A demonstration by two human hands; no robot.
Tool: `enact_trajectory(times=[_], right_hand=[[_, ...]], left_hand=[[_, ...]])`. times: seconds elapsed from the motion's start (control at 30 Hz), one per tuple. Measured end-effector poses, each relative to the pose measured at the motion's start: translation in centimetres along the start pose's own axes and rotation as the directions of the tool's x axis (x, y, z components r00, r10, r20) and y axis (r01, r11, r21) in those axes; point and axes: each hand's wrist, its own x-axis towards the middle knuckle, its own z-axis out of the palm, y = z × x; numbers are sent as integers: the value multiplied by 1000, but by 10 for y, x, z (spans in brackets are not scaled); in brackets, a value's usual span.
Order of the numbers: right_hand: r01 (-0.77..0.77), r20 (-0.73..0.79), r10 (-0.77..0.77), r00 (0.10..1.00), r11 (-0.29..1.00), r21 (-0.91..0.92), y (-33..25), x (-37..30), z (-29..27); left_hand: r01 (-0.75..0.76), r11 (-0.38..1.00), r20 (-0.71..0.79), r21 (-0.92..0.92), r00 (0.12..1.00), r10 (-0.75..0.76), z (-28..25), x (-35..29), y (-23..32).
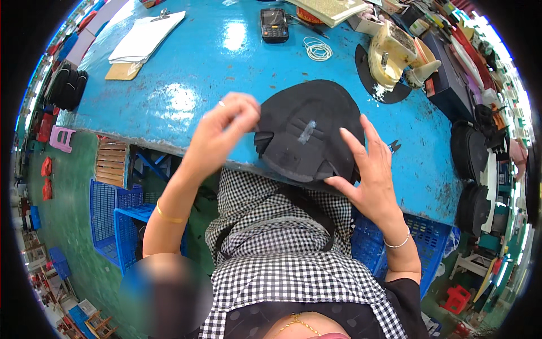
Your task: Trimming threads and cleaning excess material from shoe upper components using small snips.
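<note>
A black rounded padded panel (324,107) lies at the near edge of the blue table, notched along its lower side. A whitish, translucent smear (307,131) marks its middle. Beside the panel's left edge, my left hand (228,127) has its fingers curled together and slightly blurred; what they pinch, if anything, is hidden. My right hand (370,166) grips the panel's right side, thumb by the lower notch and index fingertip on the upper face. Small dark snips (394,146) lie right of that hand.
On the blue table (220,73) are a clipboard with papers (148,38), a handheld scanner (274,25), coiled white cord (318,49) and a stained glue container (389,51) on a black piece. Black padded pieces (470,152) stack at right. Blue crates (113,217) stand below.
</note>
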Motion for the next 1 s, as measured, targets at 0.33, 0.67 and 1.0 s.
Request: enact_trajectory(times=[0.33, 0.67, 1.0], right_hand=[[-334, 251, 235, 939, 797, 503, 62, -7, 16], [-334, 209, 271, 940, 863, 379, 90, -5, -10], [-310, 99, 346, 933, 913, -266, 113, -43, -13]], left_hand=[[291, 900, 45, -323, 955, -293, 58, 10, -42], [256, 910, -128, -326, 942, -311, 37, -38, -19], [-178, 943, 322, 281, 943, 82, 6, 67, 51]])
